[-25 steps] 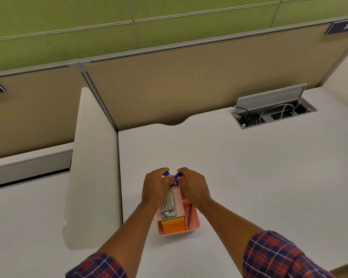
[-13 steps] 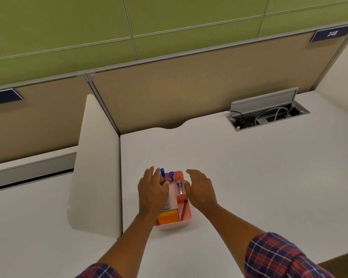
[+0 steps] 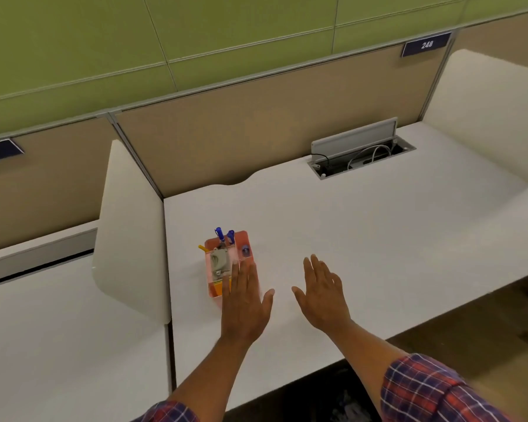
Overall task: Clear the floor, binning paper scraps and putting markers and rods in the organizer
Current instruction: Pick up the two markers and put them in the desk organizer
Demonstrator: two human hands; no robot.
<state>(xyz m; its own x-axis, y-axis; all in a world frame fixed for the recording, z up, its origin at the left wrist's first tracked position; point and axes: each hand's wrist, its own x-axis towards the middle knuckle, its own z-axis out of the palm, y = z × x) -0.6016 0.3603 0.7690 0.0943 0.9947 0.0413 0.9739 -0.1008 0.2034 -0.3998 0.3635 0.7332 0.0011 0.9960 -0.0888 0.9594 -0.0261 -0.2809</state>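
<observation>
Pink translucent plastic marks the organizer [image 3: 226,263], standing near the surface's [image 3: 378,239] left edge beside a white divider [image 3: 128,226]. Two blue-capped markers [image 3: 219,233] stand upright in its far compartment, a third lies low at its right side. They look light, stiff and smooth, best pinched mid-barrel; the organizer seems light enough to slide, so it wants steadying by its walls. Over its near right corner hovers the left hand [image 3: 246,303], fingers spread, grip empty. Further right, the right hand [image 3: 322,293] hangs equally splayed above bare surface.
</observation>
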